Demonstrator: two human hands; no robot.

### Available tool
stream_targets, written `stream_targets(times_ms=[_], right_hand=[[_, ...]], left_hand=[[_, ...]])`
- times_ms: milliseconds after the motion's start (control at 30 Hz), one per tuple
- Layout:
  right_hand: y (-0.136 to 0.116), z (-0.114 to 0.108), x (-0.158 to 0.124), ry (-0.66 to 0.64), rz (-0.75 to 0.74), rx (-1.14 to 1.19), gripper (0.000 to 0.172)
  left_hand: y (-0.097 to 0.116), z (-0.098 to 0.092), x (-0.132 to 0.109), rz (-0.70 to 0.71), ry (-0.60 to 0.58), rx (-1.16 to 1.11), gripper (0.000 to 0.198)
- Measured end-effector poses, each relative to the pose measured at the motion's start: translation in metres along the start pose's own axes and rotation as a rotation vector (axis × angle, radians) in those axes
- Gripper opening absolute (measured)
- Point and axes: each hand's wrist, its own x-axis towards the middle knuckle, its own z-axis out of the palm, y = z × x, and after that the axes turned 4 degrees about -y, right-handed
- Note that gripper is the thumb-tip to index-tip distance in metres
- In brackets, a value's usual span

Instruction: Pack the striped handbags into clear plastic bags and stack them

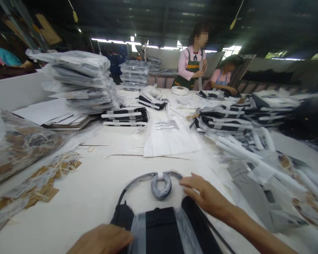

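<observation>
A black bag with clear plastic bands around its sides lies at the bottom middle of the table, partly cut off by the lower edge. From its top a black strap arches away from me. Inside that arch, a ring-shaped coil wrapped in plastic is fixed to the strap by a white band. My left hand rests along the bag's left side with fingers extended, slightly blurred. My right hand reaches over the bag's right corner, fingers stretched out, its fingertips at the right end of the strap.
White printed plastic bags lie ahead. Folded black goods are piled beyond, with more black stacks at right. Bagged packages tower at left above white sheets. Brown tags lie left. Two people work across the table.
</observation>
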Motion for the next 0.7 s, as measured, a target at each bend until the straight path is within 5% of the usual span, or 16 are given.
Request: stream_targets(times_ms=[133,233,333,400,467,700], right_hand=[[0.045,-0.02,0.082,0.139,0.061,-0.341,0.035],[0.065,-0.013,0.129,-0.014,0.073,-0.581,0.047],[0.072,-0.001,0.149,-0.104,0.078,-0.627,0.038],[0.075,0.003,0.151,-0.107,0.085,-0.625,0.033],[0.077,0.005,0.149,-0.097,0.101,-0.625,0.029],[0.075,0.007,0.152,-0.04,0.097,-0.665,0.026]], left_hand=[[-0.053,-0.026,0.09,-0.278,-0.027,0.044,0.025],[-0.098,-0.001,0.166,-0.266,-0.094,0.217,0.05],[-0.128,0.033,0.215,-0.272,-0.155,0.323,0.039],[-0.139,0.049,0.228,-0.277,-0.163,0.324,0.017],[-0.144,0.054,0.23,-0.274,-0.163,0.33,0.016],[-0.158,0.034,0.221,-0.351,-0.031,0.388,0.016]])
